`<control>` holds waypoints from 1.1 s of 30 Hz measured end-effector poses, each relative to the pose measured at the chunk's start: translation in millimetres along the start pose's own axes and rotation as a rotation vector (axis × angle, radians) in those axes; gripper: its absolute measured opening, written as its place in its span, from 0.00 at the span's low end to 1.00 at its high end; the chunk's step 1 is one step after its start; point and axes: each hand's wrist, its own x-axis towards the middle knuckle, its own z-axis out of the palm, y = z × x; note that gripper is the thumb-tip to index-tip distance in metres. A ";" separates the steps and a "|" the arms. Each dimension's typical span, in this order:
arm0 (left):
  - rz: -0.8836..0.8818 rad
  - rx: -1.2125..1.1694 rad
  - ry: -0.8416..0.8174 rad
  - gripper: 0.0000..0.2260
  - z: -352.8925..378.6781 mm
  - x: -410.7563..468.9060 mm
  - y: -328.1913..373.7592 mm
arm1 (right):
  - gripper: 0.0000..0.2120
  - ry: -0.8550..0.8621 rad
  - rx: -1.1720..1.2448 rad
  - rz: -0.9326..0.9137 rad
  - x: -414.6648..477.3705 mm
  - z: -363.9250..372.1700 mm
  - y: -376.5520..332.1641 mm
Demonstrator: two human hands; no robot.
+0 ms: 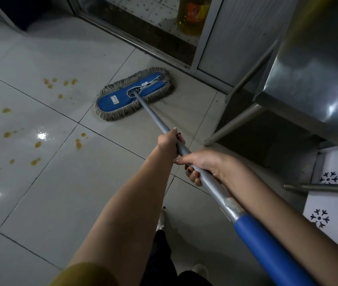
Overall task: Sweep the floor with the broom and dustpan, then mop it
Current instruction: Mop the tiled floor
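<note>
Both hands were closed around the mop's grey pole (153,116), the left hand (169,141) lower and the right hand (205,164) just behind it. The mop head (133,93) lay flat on the tiled floor (40,182), near yellow spots (60,85). The pole looked light and stiff and the fringe soft, so a mid-pole hold probably suited it.

I'm standing on glossy pale floor tiles (40,193) with dark joints. Left of the steel table (308,89), yellowish spots (38,144) and bright glare (41,135) dot them. Beyond the table runs a grimy glass door (139,15), a yellow bottle (192,17) behind it; under the table, shadow.
</note>
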 end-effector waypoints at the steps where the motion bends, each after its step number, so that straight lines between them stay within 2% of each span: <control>1: 0.023 -0.013 0.022 0.14 0.4 -2.2 -5.5 | 0.15 -0.006 -0.004 0.000 -2.8 -1.2 4.3; 13: 0.120 -0.037 0.150 0.14 9.1 -53.4 -117.0 | 0.14 -0.078 -0.155 0.040 -41.0 -61.3 98.0; 22: 0.178 -0.184 0.252 0.11 19.2 -105.0 -268.7 | 0.11 -0.183 -0.326 0.044 -78.9 -134.9 223.4; 27: 0.206 -0.273 0.257 0.11 17.3 -133.1 -340.5 | 0.13 -0.228 -0.398 0.074 -98.5 -160.4 282.0; 33: 0.222 -0.353 0.214 0.10 -1.7 -150.2 -344.4 | 0.14 -0.213 -0.477 0.061 -107.3 -145.9 285.6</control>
